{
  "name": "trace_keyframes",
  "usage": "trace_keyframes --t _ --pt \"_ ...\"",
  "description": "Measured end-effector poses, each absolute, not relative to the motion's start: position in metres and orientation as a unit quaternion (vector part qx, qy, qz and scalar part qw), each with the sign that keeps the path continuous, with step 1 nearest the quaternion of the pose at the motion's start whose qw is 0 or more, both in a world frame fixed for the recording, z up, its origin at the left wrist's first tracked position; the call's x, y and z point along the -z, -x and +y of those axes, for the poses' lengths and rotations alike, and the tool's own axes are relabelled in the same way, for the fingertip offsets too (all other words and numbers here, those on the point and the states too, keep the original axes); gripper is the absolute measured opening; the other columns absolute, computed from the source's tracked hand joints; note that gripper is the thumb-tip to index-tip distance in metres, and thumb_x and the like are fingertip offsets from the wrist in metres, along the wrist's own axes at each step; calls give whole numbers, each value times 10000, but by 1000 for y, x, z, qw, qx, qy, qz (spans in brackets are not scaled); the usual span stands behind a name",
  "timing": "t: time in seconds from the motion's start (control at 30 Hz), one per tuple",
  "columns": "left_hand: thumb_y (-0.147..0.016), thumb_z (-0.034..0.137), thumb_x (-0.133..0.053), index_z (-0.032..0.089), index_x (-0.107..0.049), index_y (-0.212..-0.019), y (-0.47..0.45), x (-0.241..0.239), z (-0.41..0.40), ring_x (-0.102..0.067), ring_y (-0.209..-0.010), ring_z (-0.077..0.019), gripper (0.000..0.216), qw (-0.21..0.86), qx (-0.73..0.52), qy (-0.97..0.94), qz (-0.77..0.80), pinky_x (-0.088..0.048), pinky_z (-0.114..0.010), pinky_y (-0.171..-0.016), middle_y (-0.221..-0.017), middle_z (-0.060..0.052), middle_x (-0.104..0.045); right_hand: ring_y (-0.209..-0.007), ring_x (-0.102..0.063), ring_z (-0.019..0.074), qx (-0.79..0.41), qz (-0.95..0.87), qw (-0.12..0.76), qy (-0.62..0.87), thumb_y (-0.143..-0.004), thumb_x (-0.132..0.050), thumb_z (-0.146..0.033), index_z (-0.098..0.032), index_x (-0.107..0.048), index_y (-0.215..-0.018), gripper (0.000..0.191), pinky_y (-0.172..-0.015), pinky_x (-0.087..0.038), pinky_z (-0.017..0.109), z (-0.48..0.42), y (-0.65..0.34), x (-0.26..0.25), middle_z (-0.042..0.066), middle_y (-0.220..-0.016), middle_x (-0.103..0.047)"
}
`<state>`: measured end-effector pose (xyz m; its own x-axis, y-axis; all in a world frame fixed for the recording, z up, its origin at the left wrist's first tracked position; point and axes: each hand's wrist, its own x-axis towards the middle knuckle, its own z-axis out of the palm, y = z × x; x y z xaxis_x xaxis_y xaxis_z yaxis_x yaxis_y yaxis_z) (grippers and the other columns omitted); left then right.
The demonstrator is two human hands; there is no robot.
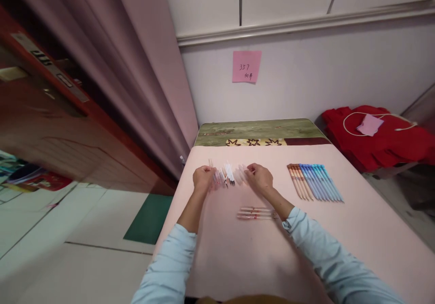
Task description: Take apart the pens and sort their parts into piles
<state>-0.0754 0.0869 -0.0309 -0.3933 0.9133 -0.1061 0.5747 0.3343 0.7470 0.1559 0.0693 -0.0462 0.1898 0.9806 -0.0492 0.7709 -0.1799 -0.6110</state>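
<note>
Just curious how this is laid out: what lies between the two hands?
In the head view, slim white sticks with dark ends lie between the left hand and right hand, beside blurred, pale pieces.

Pale pieces (240,175) by the right hand (261,177) blur; right edge crops red cloth (338,134).

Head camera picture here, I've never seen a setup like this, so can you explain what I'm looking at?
The camera sits on a person's head, looking forward and down. No machine here: these are the person's bare left hand and right hand. Between them, on the pink tabletop, lie thin white sticks. Blurred slender pieces show at each hand's fingers; the grip itself is unclear. Closer to the body lie some pale pens; off right, a neat row of brown and blue pens.
</note>
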Motion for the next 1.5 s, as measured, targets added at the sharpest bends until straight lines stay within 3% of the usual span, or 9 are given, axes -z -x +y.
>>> trace_keyframes --t 0.37,0.53,0.7,0.97,1.1,1.2,1.3,1.37,1.5 --pt "-699 333 -674 151 -612 -1132 76 41 58 -664 -842 -245 473 202 -209 -545 786 -426 -291 -675 -911 -122 -720 -742 -632 182 -238 -600 276 712 -834 -534 -415 -251 -720 -891 255 -637 -399 270 40 -178 43 8 -807 -719" --pt "-760 433 -613 176 -653 -1009 76 43 49 -657 -865 -264 361 195 -207 -555 781 -426 -312 -688 -925 -132 -716 -691 -626 177 -254 -661 227 669 -842 -545 -452 -263 -720 -858 257 -596 -382 266 -10 -194 41 1 -766 -708" --pt "-830 333 -501 205 -667 -897 91 37 33 -648 -851 -242 220 175 -273 -544 774 -432 -315 -731 -862 -93 -718 -917 -630 207 -142 -776 166 592 -890 -540 -393 -259 -711 -1001 244 -781 -399 304 -54 -197 46 51 -1009 -702" --pt "-815 314 -522 207 -668 -898 113 43 -1 -653 -793 -192 199 190 -331 -503 775 -460 -277 -738 -814 -41 -718 -820 -596 194 -98 -786 156 590 -883 -534 -247 -207 -645 -867 119 -780 -358 310 -65 -190 48 51 -867 -684" --pt "-782 346 -570 197 -678 -910 97 36 -12 -621 -680 -161 224 298 -417 -450 731 -452 -262 -653 -787 -36 -708 -675 -566 176 -184 -743 188 615 -850 -547 -282 -226 -608 -774 112 -654 -344 290 -59 -190 38 17 -731 -663" --pt "-758 372 -620 173 -681 -963 64 26 -23 -570 -594 -129 292 444 -473 -422 633 -428 -254 -595 -802 -45 -706 -692 -571 183 -298 -651 323 618 -843 -562 -428 -234 -618 -830 202 -635 -376 284 -54 -179 25 16 -726 -654" --pt "-722 399 -706 169 -713 -979 25 16 -34 -627 -765 -145 346 588 -464 -429 505 -455 -262 -713 -937 -76 -723 -702 -580 171 -505 -514 450 528 -751 -664 -532 -196 -625 -876 361 -649 -429 277 -51 -157 10 26 -733 -652" --pt "-716 415 -732 181 -722 -1019 6 10 -40 -641 -830 -158 383 651 -474 -403 435 -462 -292 -803 -977 -77 -722 -649 -560 132 -611 -427 469 475 -704 -715 -564 -182 -633 -900 436 -638 -435 260 -52 -145 1 23 -761 -656" --pt "-679 401 -785 146 -741 -878 -5 -1 -44 -643 -825 -167 326 669 -515 -343 411 -469 -313 -842 -896 -80 -720 -492 -456 76 -691 -376 417 455 -752 -658 -623 -183 -657 -958 486 -540 -396 238 -59 -142 -7 -9 -696 -621"
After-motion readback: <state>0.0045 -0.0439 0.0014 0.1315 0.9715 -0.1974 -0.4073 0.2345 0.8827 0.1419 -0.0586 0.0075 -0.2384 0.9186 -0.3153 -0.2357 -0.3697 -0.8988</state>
